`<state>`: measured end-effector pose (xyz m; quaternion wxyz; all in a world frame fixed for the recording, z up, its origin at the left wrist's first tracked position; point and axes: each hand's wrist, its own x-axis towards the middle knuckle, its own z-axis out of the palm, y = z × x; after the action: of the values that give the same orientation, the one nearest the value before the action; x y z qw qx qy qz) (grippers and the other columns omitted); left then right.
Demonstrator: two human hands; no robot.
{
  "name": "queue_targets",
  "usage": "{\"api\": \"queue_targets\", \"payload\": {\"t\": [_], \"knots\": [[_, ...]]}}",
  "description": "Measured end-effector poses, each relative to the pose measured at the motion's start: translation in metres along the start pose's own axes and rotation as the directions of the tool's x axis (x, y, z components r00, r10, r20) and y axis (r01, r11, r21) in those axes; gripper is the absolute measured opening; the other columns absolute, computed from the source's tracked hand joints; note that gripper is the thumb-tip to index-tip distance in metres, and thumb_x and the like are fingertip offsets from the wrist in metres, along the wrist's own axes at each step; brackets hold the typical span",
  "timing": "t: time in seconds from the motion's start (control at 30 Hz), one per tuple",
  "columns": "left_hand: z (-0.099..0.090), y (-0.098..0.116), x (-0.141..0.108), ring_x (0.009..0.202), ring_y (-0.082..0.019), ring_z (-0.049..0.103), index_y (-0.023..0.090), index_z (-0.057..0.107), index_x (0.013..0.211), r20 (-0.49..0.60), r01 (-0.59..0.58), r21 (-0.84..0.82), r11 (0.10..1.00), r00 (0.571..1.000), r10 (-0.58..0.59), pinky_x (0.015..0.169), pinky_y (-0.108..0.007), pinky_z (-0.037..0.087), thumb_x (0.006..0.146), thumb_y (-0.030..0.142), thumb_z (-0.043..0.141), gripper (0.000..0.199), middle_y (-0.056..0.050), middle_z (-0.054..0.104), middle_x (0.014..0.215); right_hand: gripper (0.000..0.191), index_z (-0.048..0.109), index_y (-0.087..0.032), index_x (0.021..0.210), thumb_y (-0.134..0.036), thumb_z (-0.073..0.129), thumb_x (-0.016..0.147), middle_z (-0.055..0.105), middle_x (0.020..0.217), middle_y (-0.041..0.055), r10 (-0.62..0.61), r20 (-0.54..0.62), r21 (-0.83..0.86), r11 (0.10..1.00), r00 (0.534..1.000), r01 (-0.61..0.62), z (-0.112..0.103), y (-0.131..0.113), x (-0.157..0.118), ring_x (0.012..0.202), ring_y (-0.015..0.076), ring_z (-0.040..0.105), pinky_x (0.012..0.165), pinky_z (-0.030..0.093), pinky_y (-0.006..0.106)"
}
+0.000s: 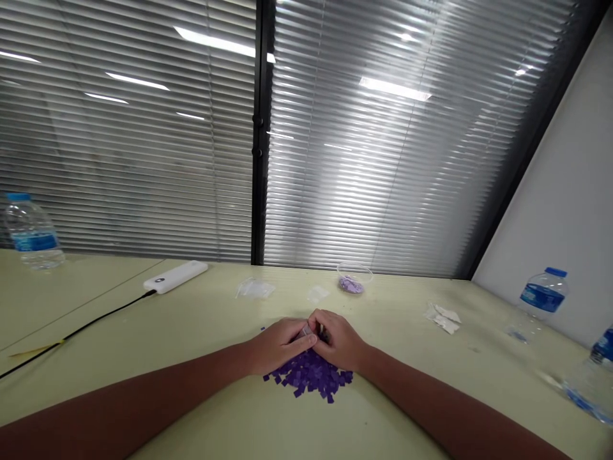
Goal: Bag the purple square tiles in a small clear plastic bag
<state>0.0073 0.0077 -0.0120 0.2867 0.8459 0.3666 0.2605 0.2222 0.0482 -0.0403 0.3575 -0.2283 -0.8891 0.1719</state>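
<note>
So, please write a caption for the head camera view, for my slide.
The left hand and right hand meet above a pile of small purple tiles on a pale green table.

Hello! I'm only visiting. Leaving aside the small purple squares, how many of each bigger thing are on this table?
Clear plastic water bottles with blue labels: 3
White power bank: 1
Clear round plastic bowl: 1
Crumpled pale wrappers: 3
Total: 8
</note>
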Motion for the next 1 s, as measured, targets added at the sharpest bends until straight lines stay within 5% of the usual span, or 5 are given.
{"api": "queue_targets", "payload": {"t": [0.37,0.5,0.6,0.73,1.0], "knots": [[-0.002,-0.004,0.004,0.082,-0.02,0.051,0.02,0.055,0.08,0.002,0.153,-0.297,0.942,0.987,-0.16,0.079,-0.032,0.041,0.102,0.077,0.036,0.063,-0.001,0.053,0.082,0.019,0.057,-0.024,0.106,-0.018,0.061,0.088,0.065,0.098,0.0031,0.004,-0.142,-0.09,0.996,0.99,-0.017,0.0,-0.005,0.0,0.092,0.0213,0.06,0.085,0.045,0.036],[-0.004,-0.012,0.011,0.072,-0.018,0.044,0.02,0.056,0.088,-0.034,0.261,-0.546,0.796,0.942,-0.333,0.071,-0.031,0.039,0.093,0.086,0.04,0.068,0.001,0.049,0.076,0.019,0.061,-0.023,0.109,-0.019,0.062,0.091,0.067,0.104,0.0058,0.053,-0.185,-0.141,0.987,0.981,-0.079,0.001,-0.001,0.001,0.1,0.024,0.06,0.091,0.045,0.04],[-0.007,-0.016,0.016,0.065,-0.015,0.035,0.022,0.045,0.079,-0.008,0.329,-0.643,0.692,0.9,-0.435,0.066,-0.03,0.036,0.089,0.092,0.035,0.071,0.004,0.039,0.07,0.024,0.066,-0.024,0.114,-0.021,0.066,0.09,0.067,0.119,0.0076,0.066,-0.089,-0.173,0.982,0.994,-0.081,0.003,0.005,0.001,0.114,0.0265,0.06,0.1,0.044,0.045],[-0.01,-0.017,0.016,0.066,-0.015,0.034,0.023,0.042,0.078,-0.051,0.296,-0.651,0.699,0.902,-0.429,0.067,-0.029,0.035,0.09,0.091,0.034,0.07,0.004,0.037,0.071,0.019,0.07,-0.026,0.112,-0.028,0.07,0.092,0.067,0.13,0.0069,0.075,0.009,-0.173,0.982,0.997,-0.073,0.005,0.01,0.001,0.125,0.0271,0.059,0.106,0.041,0.047],[-0.003,-0.015,0.01,0.074,-0.018,0.046,0.019,0.06,0.085,-0.065,0.252,-0.553,0.794,0.937,-0.343,0.072,-0.031,0.037,0.093,0.084,0.046,0.067,0.001,0.052,0.077,0.011,0.065,-0.022,0.102,-0.023,0.068,0.091,0.07,0.107,0.004,0.075,0.039,-0.165,0.984,0.996,-0.068,0.003,0.006,0.004,0.106,0.0228,0.062,0.095,0.042,0.039]]}}
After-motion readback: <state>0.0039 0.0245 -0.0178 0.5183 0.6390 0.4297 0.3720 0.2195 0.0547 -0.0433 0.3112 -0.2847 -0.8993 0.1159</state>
